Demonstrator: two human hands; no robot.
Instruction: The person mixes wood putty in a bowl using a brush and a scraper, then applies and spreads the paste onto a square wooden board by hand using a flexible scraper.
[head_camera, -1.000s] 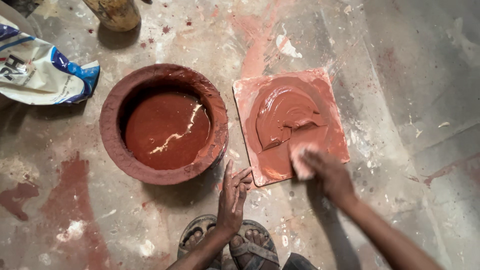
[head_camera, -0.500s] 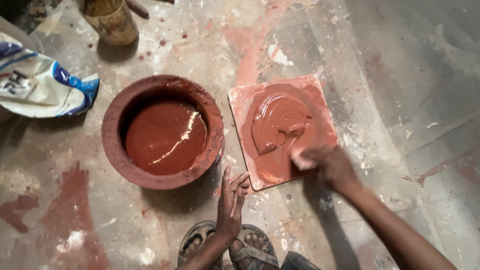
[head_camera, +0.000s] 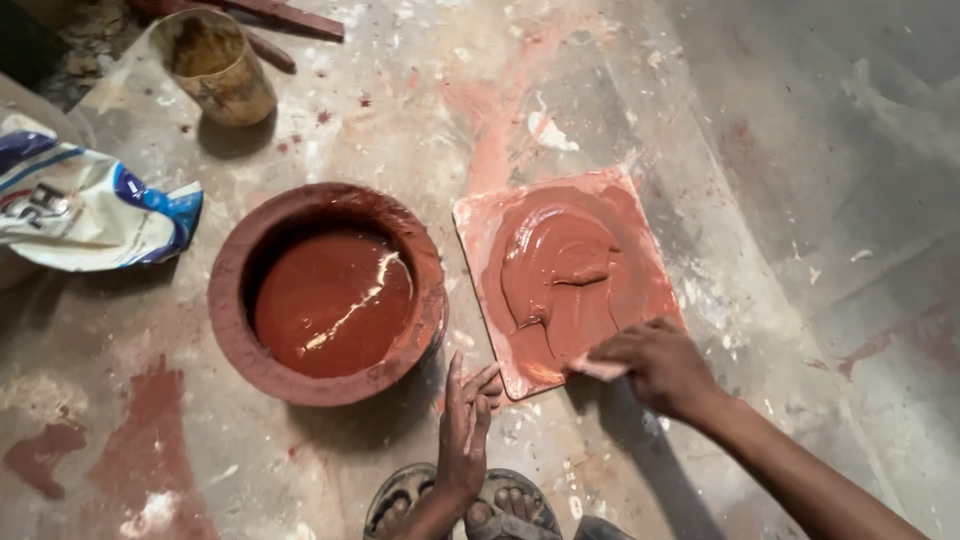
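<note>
A square tile (head_camera: 640, 215) lies on the floor, smeared with thick reddish-brown paste (head_camera: 555, 275). My right hand (head_camera: 655, 365) presses a small pale scraper (head_camera: 598, 368) against the tile's near edge, fingers closed around it. My left hand (head_camera: 467, 425) hovers just below the gap between bowl and tile, fingers straight and apart, holding nothing. A round clay-coloured bowl (head_camera: 235, 300) to the left of the tile holds glossy red-brown liquid (head_camera: 330, 300).
A white and blue sack (head_camera: 85, 205) lies at the far left. A dirty tin can (head_camera: 215, 65) stands at the top left, with reddish sticks (head_camera: 280, 15) behind it. My sandalled feet (head_camera: 470, 510) are at the bottom edge. The concrete floor is stained and spattered.
My right hand has slid left along the tile's near edge with the scraper. The view has shifted down, bringing the tin can further into sight. My left hand stays in place.
</note>
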